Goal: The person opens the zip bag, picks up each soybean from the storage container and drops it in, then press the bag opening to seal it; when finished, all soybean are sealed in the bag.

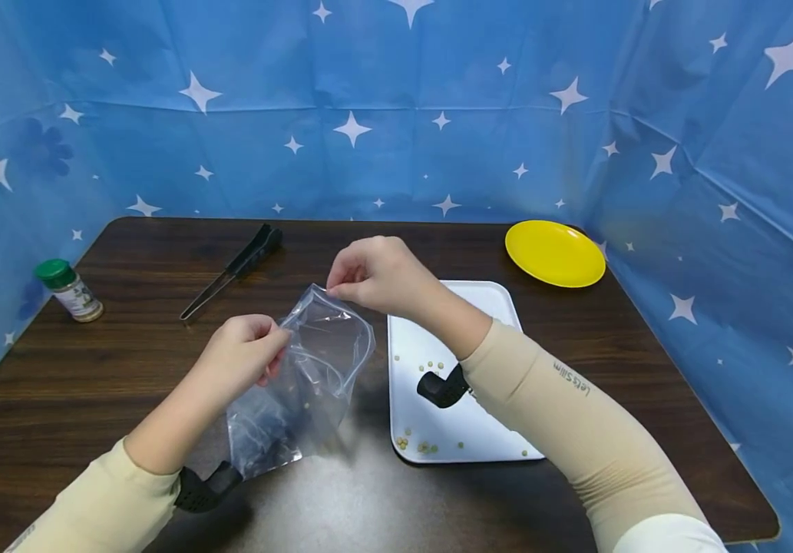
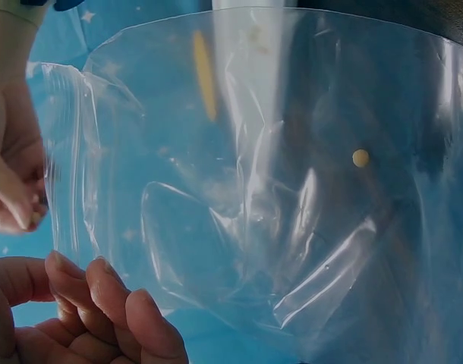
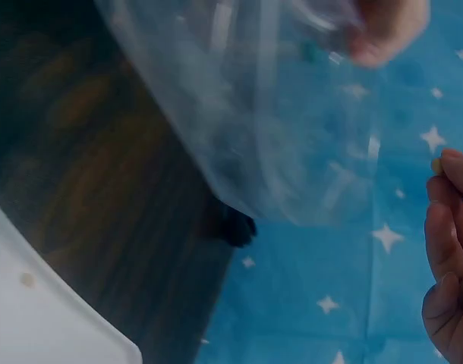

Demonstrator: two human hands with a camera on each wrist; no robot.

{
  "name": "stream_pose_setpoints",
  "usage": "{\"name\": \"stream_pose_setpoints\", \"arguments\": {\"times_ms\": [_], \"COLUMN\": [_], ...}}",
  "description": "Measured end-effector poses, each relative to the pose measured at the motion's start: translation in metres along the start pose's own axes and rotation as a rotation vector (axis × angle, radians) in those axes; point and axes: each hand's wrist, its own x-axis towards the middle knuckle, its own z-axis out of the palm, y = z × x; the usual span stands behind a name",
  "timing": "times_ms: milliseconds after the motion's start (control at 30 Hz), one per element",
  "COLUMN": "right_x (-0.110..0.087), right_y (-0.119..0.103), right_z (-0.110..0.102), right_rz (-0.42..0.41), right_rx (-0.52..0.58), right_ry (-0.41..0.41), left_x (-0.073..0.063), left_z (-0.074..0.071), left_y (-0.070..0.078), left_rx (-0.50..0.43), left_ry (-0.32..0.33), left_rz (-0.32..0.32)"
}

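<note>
My left hand [image 1: 244, 349] pinches the rim of a clear zip bag [image 1: 272, 430], which hangs with its mouth spread. A pale yellow bean [image 2: 360, 158] shows inside the bag in the left wrist view. Over the bag's mouth, at its far corner in the head view, is my right hand [image 1: 385, 276]. Between that thumb and forefinger a small yellow bean [image 3: 436, 165] is pinched, seen in the right wrist view. To the right of the bag lies a white tray [image 1: 410, 399] with several loose yellow beans [image 1: 403, 443], partly hidden by my right forearm.
Black-handled tongs [image 1: 247, 257] lie behind the bag. A green-capped spice jar [image 1: 71, 292] stands at the table's left edge. At the back right corner is a yellow plate [image 1: 555, 253]. Blue star-patterned cloth [image 1: 368, 169] hangs around the dark wooden table [image 1: 127, 346].
</note>
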Motion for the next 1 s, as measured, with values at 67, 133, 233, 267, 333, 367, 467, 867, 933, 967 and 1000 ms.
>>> {"name": "stream_pose_setpoints", "arguments": {"times_ms": [67, 133, 233, 267, 333, 367, 467, 867, 933, 967, 1000], "right_x": [0.001, 0.002, 0.001, 0.001, 0.002, 0.002, 0.002, -0.006, -0.01, -0.013, -0.016], "right_y": [-0.001, -0.001, -0.002, -0.002, -0.003, -0.004, -0.004, 0.004, 0.011, 0.015, 0.021], "right_z": [0.009, 0.016, 0.024, 0.027, 0.031, 0.033, 0.038, 0.027, 0.017, 0.011, 0.005], "right_rz": [-0.02, -0.029, -0.029, -0.024, -0.009, 0.001, 0.03, -0.021, -0.001, 0.028, 0.065], "right_rx": [-0.038, -0.07, -0.097, -0.103, -0.115, -0.118, -0.123, -0.135, -0.129, -0.119, -0.109], "right_ry": [-0.04, -0.073, -0.111, -0.121, -0.145, -0.159, -0.187, -0.083, -0.03, -0.006, 0.015], "left_x": [0.001, 0.001, 0.001, 0.001, 0.001, 0.001, 0.002, 0.002, 0.001, 0.001, 0.001], "left_z": [0.0, 0.001, 0.002, 0.002, 0.003, 0.003, 0.004, 0.005, 0.004, 0.004, 0.004], "left_y": [0.0, 0.0, 0.0, 0.001, 0.001, 0.001, 0.001, 0.0, -0.001, -0.001, -0.001], "left_rx": [0.005, 0.006, -0.001, -0.002, -0.01, -0.011, -0.011, -0.015, -0.011, -0.009, -0.009], "left_ry": [0.002, 0.002, -0.004, -0.005, -0.009, -0.008, -0.004, -0.003, -0.001, 0.001, 0.002], "left_rz": [-0.002, -0.002, 0.0, 0.002, -0.002, -0.003, -0.005, -0.01, -0.008, -0.006, -0.004]}}
